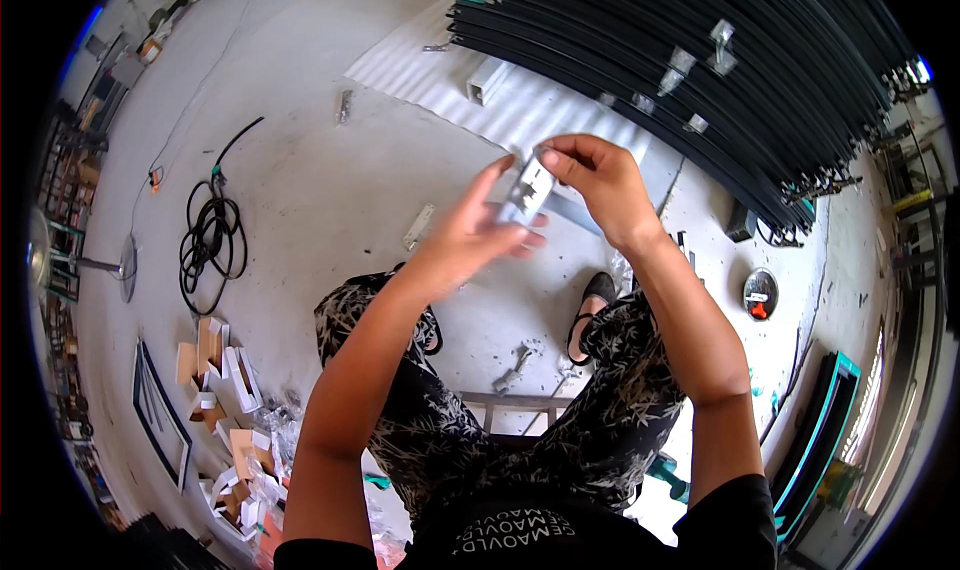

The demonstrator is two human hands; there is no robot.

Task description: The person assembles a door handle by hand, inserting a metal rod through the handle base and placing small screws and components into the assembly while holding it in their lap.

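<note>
Between my two hands, above the floor, is a small oblong silver-white metal fitting [533, 182] with dark cut-outs in its face. My right hand [612, 192] pinches its upper end between thumb and fingers. My left hand [470, 232] is slightly blurred, its fingers spread around the lower end; whether they touch the fitting is hard to tell. A greyish strip [576, 213] shows below my right hand, and I cannot make out what it belongs to. A pale slotted plate [419, 226] lies on the floor beside my left wrist.
Long black frames [640, 40] are stacked on white foam sheeting [400, 65] at the far right. A coiled black cable [212, 240] lies left, above opened small boxes [235, 380]. A round dark bowl [760, 295] stands right. Metal pieces [517, 365] lie between my feet.
</note>
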